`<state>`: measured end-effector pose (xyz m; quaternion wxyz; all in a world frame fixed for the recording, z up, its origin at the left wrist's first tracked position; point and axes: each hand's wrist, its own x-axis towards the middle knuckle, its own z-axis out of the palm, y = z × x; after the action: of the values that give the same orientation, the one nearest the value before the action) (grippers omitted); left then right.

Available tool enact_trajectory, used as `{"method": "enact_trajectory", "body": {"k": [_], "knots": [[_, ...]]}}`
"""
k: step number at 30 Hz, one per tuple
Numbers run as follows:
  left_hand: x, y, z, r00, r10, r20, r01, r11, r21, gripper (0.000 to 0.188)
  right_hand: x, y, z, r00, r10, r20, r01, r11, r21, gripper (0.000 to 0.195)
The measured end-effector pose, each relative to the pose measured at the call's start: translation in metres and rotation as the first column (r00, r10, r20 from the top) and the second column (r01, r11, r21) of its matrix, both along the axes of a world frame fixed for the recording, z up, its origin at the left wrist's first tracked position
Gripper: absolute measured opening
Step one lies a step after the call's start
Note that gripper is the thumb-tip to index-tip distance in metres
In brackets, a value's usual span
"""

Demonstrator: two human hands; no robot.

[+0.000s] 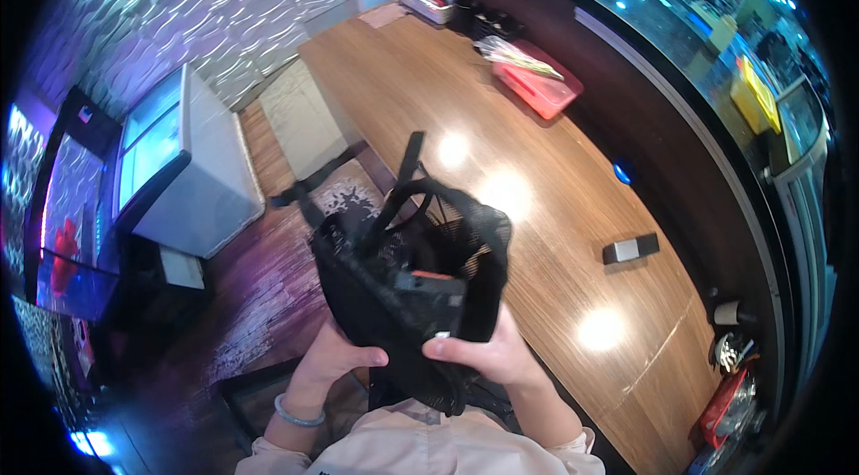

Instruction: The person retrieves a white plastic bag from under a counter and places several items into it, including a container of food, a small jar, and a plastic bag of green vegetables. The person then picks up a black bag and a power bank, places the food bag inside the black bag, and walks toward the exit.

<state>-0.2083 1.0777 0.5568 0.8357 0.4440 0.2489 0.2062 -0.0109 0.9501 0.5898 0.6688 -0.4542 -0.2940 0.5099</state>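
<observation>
Both my hands grip a black mesh-and-fabric bag [362,300] with loose straps, held in front of my body. My left hand [339,354] grasps its lower left side, thumb on the near face and fingers hidden behind. On the right side, my right hand [493,347] holds it the same way, its thumb close to a small white tag. The bag's top gapes upward. A dark boxy item [429,284] with an orange strip shows inside, partly hidden. One strap [411,156] sticks up, and another with a dark buckle hangs out to the left.
To the right runs a wooden table [577,274] bearing a small black-and-grey box [631,248], a coral-red plastic container [537,82] and a white basket [426,2]. A red basket [723,408] sits at the near right end. A white glass-fronted cabinet [201,186] stands left.
</observation>
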Motion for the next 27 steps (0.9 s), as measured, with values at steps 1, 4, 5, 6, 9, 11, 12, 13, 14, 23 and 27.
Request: {"method": "enact_trajectory", "body": {"k": [1, 4, 5, 6, 9, 11, 12, 13, 14, 23, 27], "knots": [[-0.009, 0.001, -0.008, 0.999, -0.015, -0.036, 0.014, 1.0, -0.002, 0.097, -0.011, 0.006, -0.005, 0.999, -0.022, 0.047, 0.02, 0.999, 0.034, 0.086], [-0.024, -0.007, -0.029, 0.998, 0.033, 0.056, -0.024, 0.988, -0.155, 0.081, -0.019, 0.024, -0.003, 0.985, 0.044, 0.169, -0.044, 0.999, -0.003, 0.086], [-0.031, -0.008, -0.036, 0.996, 0.037, 0.079, -0.02, 0.977, -0.211, 0.079, -0.024, 0.029, -0.001, 0.976, 0.048, 0.21, -0.046, 0.999, -0.013, 0.084], [-0.037, -0.009, -0.049, 0.993, 0.084, 0.079, -0.061, 0.963, -0.263, 0.076, -0.027, 0.03, -0.002, 0.931, 0.044, 0.363, -0.036, 0.999, -0.027, 0.081], [-0.035, -0.013, -0.068, 0.971, 0.224, 0.08, -0.181, 0.914, -0.364, 0.071, -0.03, 0.029, -0.005, 0.684, -0.017, 0.729, 0.045, 0.999, -0.019, 0.074], [-0.019, -0.019, -0.067, 0.944, 0.32, 0.084, -0.268, 0.888, -0.373, 0.074, -0.037, 0.03, -0.012, 0.485, -0.111, 0.868, 0.141, 0.989, 0.048, 0.071], [-0.015, -0.021, -0.067, 0.941, 0.328, 0.084, -0.279, 0.892, -0.354, 0.071, -0.039, 0.029, -0.012, 0.498, -0.104, 0.861, 0.146, 0.989, 0.035, 0.069], [-0.012, -0.023, -0.065, 0.915, 0.398, 0.065, -0.356, 0.873, -0.334, 0.072, -0.036, 0.028, -0.014, 0.519, -0.039, 0.854, 0.091, 0.996, -0.009, 0.082], [-0.003, -0.024, -0.054, 0.886, 0.461, 0.052, -0.423, 0.848, -0.318, 0.073, -0.03, 0.025, -0.012, 0.58, 0.012, 0.815, 0.03, 0.999, -0.036, 0.09], [-0.042, 0.019, -0.048, 0.842, 0.346, 0.415, -0.281, 0.936, -0.21, 0.111, 0.291, -0.101, -0.189, -0.022, -0.161, 0.987, 0.974, -0.225, -0.015, 0.118], [-0.079, 0.03, -0.034, 0.702, 0.694, 0.16, -0.664, 0.719, -0.203, 0.107, 0.336, -0.106, -0.254, 0.216, -0.239, 0.947, 0.801, -0.511, -0.312, 0.124]]}}
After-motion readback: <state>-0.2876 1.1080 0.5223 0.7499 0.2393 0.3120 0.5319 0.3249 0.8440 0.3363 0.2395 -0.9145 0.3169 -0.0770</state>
